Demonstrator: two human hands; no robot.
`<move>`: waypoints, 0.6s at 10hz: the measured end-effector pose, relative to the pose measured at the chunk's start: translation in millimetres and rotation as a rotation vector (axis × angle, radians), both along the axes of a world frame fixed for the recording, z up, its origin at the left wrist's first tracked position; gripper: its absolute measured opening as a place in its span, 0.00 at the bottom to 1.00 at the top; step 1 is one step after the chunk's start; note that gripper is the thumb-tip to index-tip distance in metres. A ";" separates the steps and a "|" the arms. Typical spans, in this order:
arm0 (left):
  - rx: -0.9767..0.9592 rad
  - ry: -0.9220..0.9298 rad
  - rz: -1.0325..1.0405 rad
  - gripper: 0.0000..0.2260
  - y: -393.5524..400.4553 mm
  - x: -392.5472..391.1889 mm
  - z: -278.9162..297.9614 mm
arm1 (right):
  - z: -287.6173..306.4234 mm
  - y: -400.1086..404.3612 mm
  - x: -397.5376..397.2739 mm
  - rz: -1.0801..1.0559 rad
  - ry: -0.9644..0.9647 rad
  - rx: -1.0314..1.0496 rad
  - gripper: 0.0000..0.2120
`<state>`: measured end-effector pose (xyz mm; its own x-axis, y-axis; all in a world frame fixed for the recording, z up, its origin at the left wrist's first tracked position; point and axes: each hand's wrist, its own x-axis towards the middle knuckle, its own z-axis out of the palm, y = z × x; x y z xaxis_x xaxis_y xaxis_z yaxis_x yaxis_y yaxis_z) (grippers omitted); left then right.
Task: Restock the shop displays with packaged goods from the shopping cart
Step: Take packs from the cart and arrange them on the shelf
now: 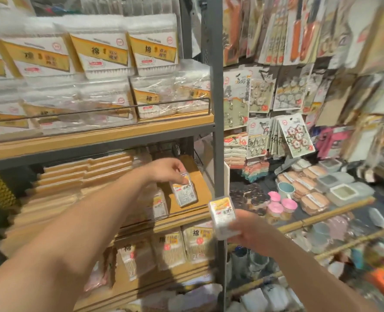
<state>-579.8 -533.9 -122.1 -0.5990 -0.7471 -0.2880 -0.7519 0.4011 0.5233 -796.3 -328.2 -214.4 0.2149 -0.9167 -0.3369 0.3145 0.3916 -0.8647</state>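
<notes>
The left hand [168, 171] reaches into the middle wooden shelf [184, 213], its curled fingers pinching the top edge of a small clear plastic packet with a yellow-and-white label [183, 192]; the packet's lower end rests on the shelf board, just beside a similar packet [159, 204] lying to its left. The right hand [251, 233] sits lower, in front of the grey metal upright post [218, 109], gripping a small boxy clear plastic pack with a yellow label on top [223, 218]; the fingers wrap its lower side, which hides that part.

Left of the packets, long flat tan bundles [85, 174] lie stacked, their edges smeared by blur. On the shelf above, glossy white packs with gold bands [98, 55] stand behind a thin wire rail [128, 108]. Below, bags of pale sticks [170, 251] lean upright. To the right, carded hooks [296, 136] hang, their print unreadable. The shopping cart cannot be made out.
</notes>
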 end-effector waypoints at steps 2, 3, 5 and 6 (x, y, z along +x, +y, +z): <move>-0.096 -0.110 -0.156 0.24 2.0 13.6 -4.7 | -2.0 -0.9 24.8 -0.078 -0.046 0.032 0.30; -0.065 -0.040 -0.086 0.24 -8.2 20.6 -8.2 | 0.5 -5.0 33.0 -0.061 -0.036 0.000 0.29; -0.014 -0.008 0.047 0.40 -37.1 27.5 5.0 | 31.3 -29.1 59.4 -0.050 0.158 -0.094 0.17; -0.259 -0.092 0.002 0.30 -61.7 25.7 10.3 | 51.4 -43.4 74.6 -0.133 0.262 -0.163 0.10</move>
